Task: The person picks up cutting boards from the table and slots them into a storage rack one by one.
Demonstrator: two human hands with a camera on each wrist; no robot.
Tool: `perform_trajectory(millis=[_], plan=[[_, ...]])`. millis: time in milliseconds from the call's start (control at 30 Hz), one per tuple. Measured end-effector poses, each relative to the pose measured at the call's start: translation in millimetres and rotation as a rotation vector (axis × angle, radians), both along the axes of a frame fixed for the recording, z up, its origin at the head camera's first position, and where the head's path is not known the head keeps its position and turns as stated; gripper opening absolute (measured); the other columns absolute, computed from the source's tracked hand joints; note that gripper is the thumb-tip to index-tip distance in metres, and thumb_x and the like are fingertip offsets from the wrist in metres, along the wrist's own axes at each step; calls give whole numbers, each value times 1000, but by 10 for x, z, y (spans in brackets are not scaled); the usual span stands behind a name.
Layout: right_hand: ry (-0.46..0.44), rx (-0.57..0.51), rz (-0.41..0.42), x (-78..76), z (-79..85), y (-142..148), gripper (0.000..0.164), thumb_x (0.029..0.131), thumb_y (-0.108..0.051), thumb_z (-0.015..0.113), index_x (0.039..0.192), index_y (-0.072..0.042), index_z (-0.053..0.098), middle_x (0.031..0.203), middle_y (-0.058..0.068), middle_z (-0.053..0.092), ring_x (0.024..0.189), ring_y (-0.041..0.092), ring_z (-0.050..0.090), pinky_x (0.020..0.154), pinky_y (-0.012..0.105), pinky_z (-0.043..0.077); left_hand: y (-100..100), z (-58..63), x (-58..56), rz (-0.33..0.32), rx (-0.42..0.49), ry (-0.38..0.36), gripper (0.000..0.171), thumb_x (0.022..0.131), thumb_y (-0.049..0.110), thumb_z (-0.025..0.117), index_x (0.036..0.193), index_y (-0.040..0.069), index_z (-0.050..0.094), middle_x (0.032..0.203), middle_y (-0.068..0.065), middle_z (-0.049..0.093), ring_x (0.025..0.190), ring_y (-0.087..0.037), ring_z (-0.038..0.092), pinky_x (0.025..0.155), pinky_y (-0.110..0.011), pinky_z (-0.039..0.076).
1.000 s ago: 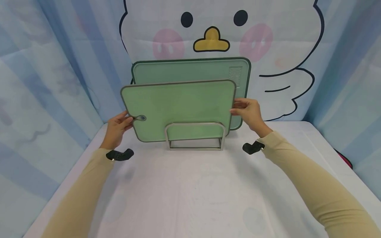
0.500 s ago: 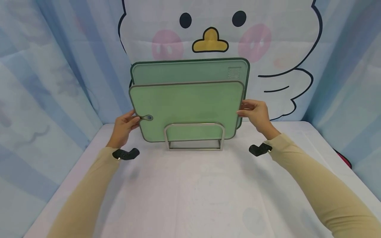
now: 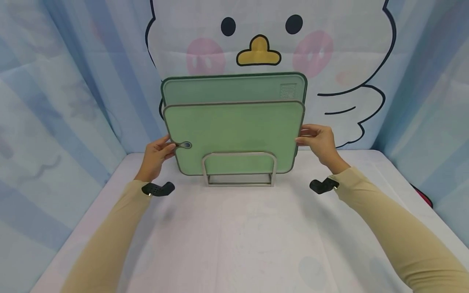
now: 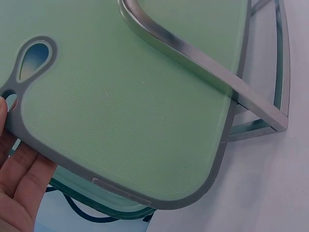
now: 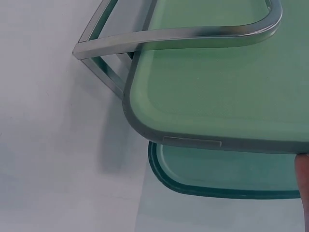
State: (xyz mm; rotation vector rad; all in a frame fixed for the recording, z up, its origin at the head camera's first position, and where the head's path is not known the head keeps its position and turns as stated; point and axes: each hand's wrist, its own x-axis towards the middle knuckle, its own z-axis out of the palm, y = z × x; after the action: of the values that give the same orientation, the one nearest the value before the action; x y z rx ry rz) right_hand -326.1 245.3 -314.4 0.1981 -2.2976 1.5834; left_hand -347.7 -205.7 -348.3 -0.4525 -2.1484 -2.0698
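A light green cutting board [image 3: 238, 128] with a grey rim stands upright behind the front bar of a silver metal rack [image 3: 239, 185]. My left hand [image 3: 155, 158] pinches its left edge beside the teardrop hanging hole; in the left wrist view the thumb is at the rim and the fingers [image 4: 30, 181] reach behind. The right edge is pinched by my right hand [image 3: 321, 145]; only part of one finger [image 5: 302, 176] shows in the right wrist view. A darker green cutting board [image 3: 220, 90] with a rough patch at its upper right stands behind, its lower part mostly hidden.
The rack stands on a white-covered table [image 3: 234, 236]. Behind the boards hangs a curtain [image 3: 264, 24] printed with a cartoon face. Blue patterned curtains [image 3: 55, 122] close in both sides. Something red and black [image 3: 423, 195] shows at the right table edge.
Both hands have moved the light green cutting board to the right, so it now sits more centred behind the rack's bar. The darker board and the rack have stayed in place.
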Motion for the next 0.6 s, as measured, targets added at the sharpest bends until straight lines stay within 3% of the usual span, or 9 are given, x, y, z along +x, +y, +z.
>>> perform_trajectory(millis=[233,600], plan=[[-9,13,8,17,20,-3,38,80,1,71,116,11,61,79,-17,63,71,-3,65,66,17,56,-3,-6,5,-6,-14,26,50,95,7,53,140,-6,37,88,18,68,84,4,65,77,-11,53],[-30,-2,1,-22,10,38,40,80,-2,72,116,11,61,78,-19,64,72,-2,66,65,18,57,30,9,-43,-1,-30,-2,52,95,11,55,142,-2,36,87,18,68,84,4,65,77,-12,53]])
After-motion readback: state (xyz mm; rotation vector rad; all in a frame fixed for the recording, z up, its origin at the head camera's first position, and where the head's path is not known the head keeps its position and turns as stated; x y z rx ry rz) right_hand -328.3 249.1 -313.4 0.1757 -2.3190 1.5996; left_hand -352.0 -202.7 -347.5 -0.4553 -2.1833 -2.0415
